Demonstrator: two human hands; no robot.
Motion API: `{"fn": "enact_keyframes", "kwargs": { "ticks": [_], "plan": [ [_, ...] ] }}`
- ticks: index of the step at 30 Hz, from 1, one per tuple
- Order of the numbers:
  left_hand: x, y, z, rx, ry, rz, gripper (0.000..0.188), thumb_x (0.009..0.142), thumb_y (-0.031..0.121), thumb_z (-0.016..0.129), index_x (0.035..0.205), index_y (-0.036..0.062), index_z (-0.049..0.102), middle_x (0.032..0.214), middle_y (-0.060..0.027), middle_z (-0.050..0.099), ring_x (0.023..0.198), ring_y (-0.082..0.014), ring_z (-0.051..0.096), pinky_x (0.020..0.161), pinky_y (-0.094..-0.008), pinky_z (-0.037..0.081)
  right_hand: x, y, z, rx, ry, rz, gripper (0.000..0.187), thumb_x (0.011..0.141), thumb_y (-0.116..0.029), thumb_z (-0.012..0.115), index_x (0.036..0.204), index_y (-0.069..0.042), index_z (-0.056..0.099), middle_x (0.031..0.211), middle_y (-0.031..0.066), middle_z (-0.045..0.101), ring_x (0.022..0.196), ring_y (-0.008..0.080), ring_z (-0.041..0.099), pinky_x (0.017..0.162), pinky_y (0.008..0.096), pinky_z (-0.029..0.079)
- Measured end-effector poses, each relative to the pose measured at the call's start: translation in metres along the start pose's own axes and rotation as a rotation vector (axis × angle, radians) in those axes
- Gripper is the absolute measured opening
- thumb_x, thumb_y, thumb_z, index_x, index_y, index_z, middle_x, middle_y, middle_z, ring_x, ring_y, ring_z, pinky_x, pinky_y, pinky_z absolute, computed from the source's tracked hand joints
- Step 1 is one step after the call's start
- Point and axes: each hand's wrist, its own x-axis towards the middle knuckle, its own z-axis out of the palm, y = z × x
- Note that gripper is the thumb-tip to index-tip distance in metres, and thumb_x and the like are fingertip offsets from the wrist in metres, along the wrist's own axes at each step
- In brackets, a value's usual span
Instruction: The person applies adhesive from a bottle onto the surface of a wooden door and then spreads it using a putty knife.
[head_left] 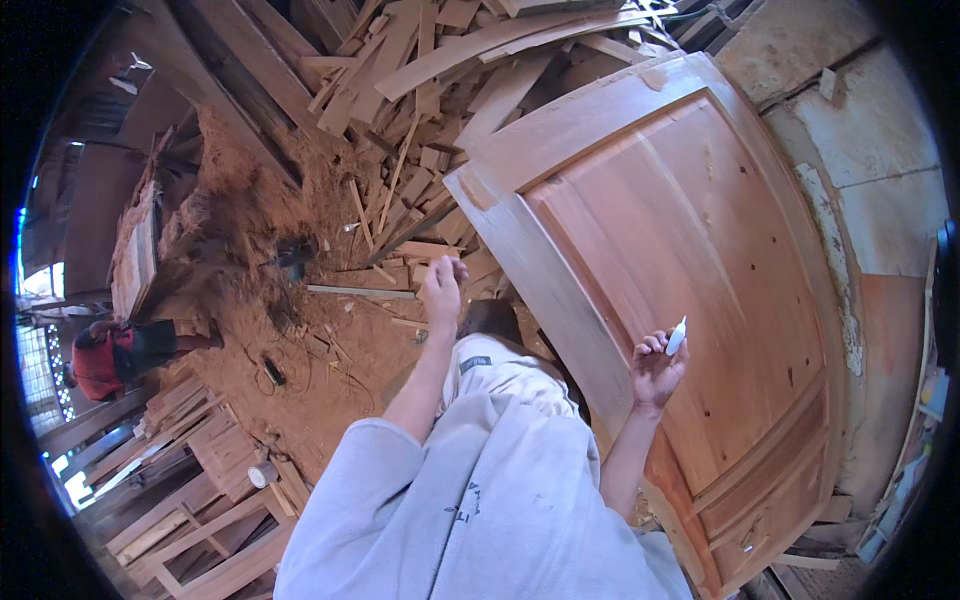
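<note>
A small white squeeze bottle with a pointed nozzle (678, 337) is held upright in my right hand (656, 374), its fingers closed around it. That hand is over a large panelled wooden door (690, 240), which fills the right side of the view. Several small dark spots mark the door's panel, and pale streaks run along it. My left hand (441, 290) is raised left of the door's near edge, apart from it. Its fingers are curled in, so whatever they may hold is hidden.
A heap of wood offcuts (430, 150) lies beyond the door. Sawdust (270, 350) covers the floor at left, with a dark cable on it. Wooden frames (210, 520) are stacked at lower left. Another person in a red top (100, 362) bends over at far left.
</note>
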Motion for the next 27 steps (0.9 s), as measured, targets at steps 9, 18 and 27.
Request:
{"fn": "enact_keyframes", "kwargs": {
  "ticks": [9,18,27],
  "plan": [
    [0.164,0.059,0.017,0.121,0.218,0.056,0.027,0.1,0.029,0.05,0.1,0.0025,0.057,0.087,-0.0046,0.063,0.075,-0.0118,0.059,0.065,-0.0244,0.047,0.101,0.05,0.083,-0.023,-0.043,0.003,0.029,0.097,-0.036,0.052,0.105,-0.009,0.06,0.085,0.0023,0.052,0.077,0.0144,0.051,0.069,0.0309,0.046],
    [0.203,0.02,0.027,-0.144,0.356,-0.282,0.036,0.1,0.038,0.046,0.104,0.0028,0.053,0.089,-0.0049,0.06,0.075,-0.0109,0.056,0.061,-0.0241,0.044,0.135,0.07,0.103,-0.043,0.095,-0.002,0.028,0.097,-0.036,0.052,0.102,-0.009,0.059,0.085,0.0012,0.051,0.077,0.0133,0.048,0.068,0.0288,0.044],
    [0.205,0.02,0.051,-0.056,0.338,-0.312,0.048,0.101,0.049,0.033,0.109,0.0058,0.052,0.1,-0.0071,0.06,0.09,-0.017,0.058,0.084,-0.0309,0.046,0.174,0.069,0.123,-0.052,0.108,-0.023,0.027,0.097,-0.034,0.052,0.102,-0.009,0.057,0.086,0.0015,0.05,0.077,0.0134,0.049,0.069,0.0294,0.044]
  ]
}}
